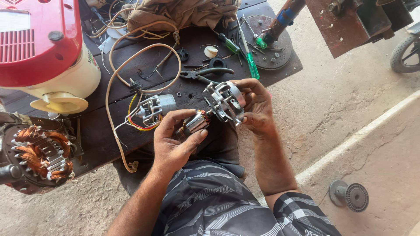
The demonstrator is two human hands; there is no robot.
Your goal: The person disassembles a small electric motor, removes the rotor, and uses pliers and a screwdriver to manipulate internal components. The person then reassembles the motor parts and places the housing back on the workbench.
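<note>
While the left hand (175,140) pinches a copper-wound steel motor armature (194,123), the right hand (256,107) grips its silvery cast-metal end housing (224,101).

Both forearms come up from the bottom of the view and meet near the middle. The left hand (175,137) is turned with its back toward the camera; its fingers are curled closed in a grip and the thumb lies along the side. The right hand (258,107) is a little higher and further forward, its wrist bent inward, the fingers wrapped closed. The two hands are near each other, not touching.
</note>
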